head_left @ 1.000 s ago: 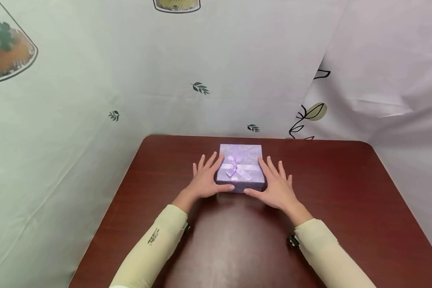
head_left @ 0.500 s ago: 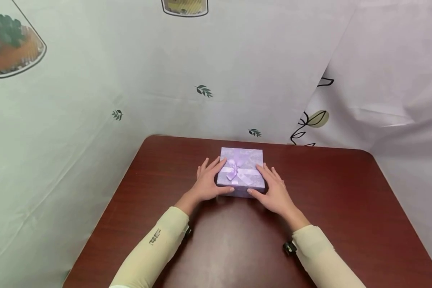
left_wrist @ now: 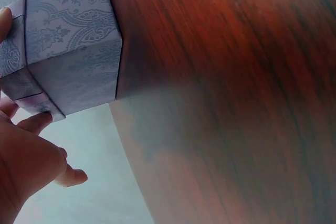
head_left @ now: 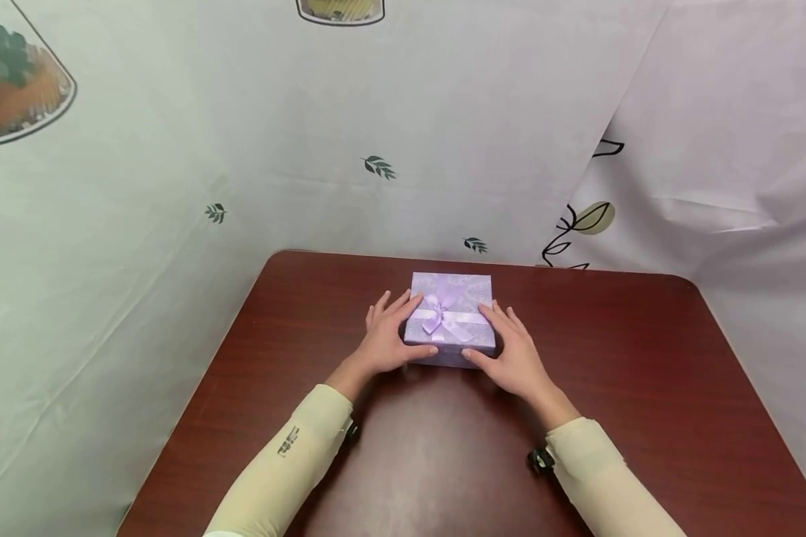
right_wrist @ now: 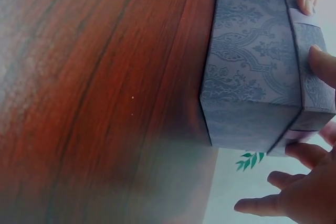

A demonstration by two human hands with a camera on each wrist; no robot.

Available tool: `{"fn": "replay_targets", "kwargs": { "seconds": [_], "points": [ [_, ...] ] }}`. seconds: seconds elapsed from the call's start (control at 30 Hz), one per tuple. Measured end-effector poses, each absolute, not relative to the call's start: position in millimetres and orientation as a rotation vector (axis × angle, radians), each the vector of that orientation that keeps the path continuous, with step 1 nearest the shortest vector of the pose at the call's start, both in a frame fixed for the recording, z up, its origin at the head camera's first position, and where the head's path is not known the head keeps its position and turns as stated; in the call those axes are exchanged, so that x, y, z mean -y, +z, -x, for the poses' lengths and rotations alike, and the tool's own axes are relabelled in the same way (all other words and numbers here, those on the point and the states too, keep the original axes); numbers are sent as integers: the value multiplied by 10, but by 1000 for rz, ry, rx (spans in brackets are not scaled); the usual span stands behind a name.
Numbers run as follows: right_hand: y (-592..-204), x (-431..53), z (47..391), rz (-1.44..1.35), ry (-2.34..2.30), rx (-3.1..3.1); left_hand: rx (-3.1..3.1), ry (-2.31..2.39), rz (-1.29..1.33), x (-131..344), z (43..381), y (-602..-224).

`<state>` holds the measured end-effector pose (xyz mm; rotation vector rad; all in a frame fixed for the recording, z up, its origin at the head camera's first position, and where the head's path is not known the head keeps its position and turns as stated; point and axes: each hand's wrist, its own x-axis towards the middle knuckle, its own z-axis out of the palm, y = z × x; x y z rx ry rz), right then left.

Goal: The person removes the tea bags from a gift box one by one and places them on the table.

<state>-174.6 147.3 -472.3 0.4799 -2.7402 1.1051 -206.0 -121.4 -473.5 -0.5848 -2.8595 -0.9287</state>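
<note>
A square lilac gift box with a patterned surface stands near the far edge of the table, its lid on. A ribbon bow is on the lid's top. My left hand holds the left front corner of the lid, thumb on the front, other fingers along the top and side. At the right front corner my right hand holds the lid in the same way. Below the fingers, the box's patterned front wall shows in the left wrist view. The inside of the box is hidden.
The box stands on a dark red-brown wooden table with rounded far corners. Pale cloth sheets with printed leaves and plants hang behind and beside it. Each forearm wears a cream sleeve with a black device at the wrist.
The right hand's spread fingers have drawn in against the lid, and its thumb has shifted slightly right. The left hand's fingers have also closed in a little. The view has shifted slightly.
</note>
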Motion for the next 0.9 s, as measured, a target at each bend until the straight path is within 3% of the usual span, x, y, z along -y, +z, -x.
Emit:
{"fn": "replay_targets", "kwargs": {
  "seconds": [0.9],
  "points": [
    [-4576,-1493,1723,-469,1122,2655,2827,-1015,599,1189,2044,-4533]
  ]
}}
